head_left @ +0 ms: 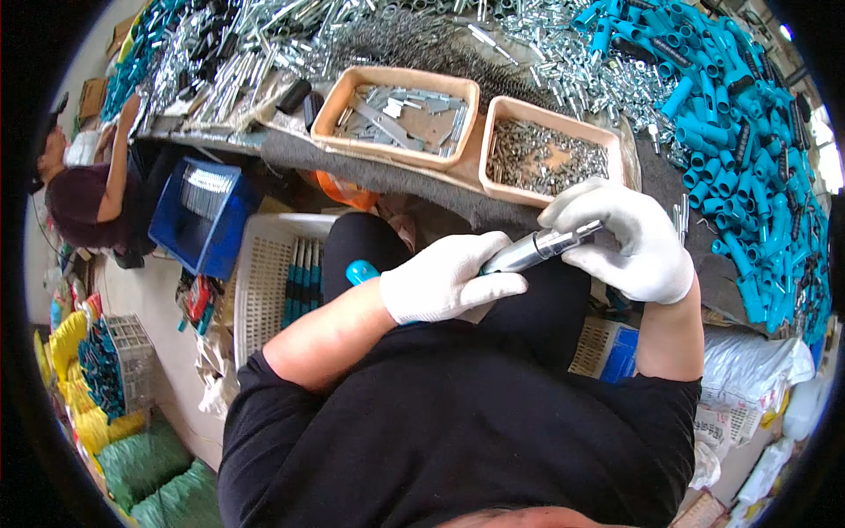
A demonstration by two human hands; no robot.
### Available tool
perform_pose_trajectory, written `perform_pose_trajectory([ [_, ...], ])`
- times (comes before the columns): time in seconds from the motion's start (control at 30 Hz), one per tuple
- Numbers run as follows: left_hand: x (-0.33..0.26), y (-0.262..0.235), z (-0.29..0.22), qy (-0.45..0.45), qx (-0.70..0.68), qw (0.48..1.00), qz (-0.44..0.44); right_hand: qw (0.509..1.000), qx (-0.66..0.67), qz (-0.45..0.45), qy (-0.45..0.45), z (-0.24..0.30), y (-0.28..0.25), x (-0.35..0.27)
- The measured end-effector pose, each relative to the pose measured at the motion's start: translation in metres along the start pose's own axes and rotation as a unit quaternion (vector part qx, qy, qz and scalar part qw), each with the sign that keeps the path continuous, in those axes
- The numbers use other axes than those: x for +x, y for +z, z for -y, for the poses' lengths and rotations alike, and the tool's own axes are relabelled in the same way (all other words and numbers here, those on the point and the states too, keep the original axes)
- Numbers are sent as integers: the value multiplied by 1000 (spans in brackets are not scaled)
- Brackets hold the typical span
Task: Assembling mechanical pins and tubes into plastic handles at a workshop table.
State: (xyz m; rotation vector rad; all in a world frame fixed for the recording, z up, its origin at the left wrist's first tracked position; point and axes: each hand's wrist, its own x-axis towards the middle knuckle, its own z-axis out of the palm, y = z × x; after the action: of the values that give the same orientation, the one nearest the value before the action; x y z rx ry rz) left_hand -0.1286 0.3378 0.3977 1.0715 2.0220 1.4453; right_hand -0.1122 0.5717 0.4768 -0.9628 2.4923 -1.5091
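The table [563, 216] fills the upper part of the view, heaped with bright metal parts [264, 44] on the left and blue plastic sleeves [748, 132] on the right. Near its front edge sit two tan trays: the left tray [334, 114] holds flat metal plates, the right tray [493, 132] holds small screws. Below the table edge on the person's left stand a blue crate [189, 238] and a white basket [264, 282] with a few blue-handled tools in it. Another person [88, 194] works at the far left.

Just in front of the table edge, over the lap, both gloved hands hold one tool [537, 249], a metal shaft with a blue handle [359, 271]. Its long axis runs from lower left up to the right, tip toward the screw tray. The left hand [449, 277] is closed around the handle end of the shaft; the right hand [629, 242] is curled over the tip, fingers pinched at it. The right hand is nearer the screw tray, which lies just above it. Open room lies between the hands and the table edge; the lap is close beneath.
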Motion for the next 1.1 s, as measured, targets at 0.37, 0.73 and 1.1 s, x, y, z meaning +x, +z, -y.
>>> perform_pose_trajectory([
  [0.37, -51, 12, -22, -39, -4, 997, 63, 995, -98, 10, 29, 34, 56, -30],
  [0.73, -72, 15, -20, 41, 143, 989, -4, 973, -71, -18, 219, 51, 75, -32],
  [1.1, -78, 9, -9, 28, 133, 990, -29, 981, -179, -55, 58, 45, 80, -26],
])
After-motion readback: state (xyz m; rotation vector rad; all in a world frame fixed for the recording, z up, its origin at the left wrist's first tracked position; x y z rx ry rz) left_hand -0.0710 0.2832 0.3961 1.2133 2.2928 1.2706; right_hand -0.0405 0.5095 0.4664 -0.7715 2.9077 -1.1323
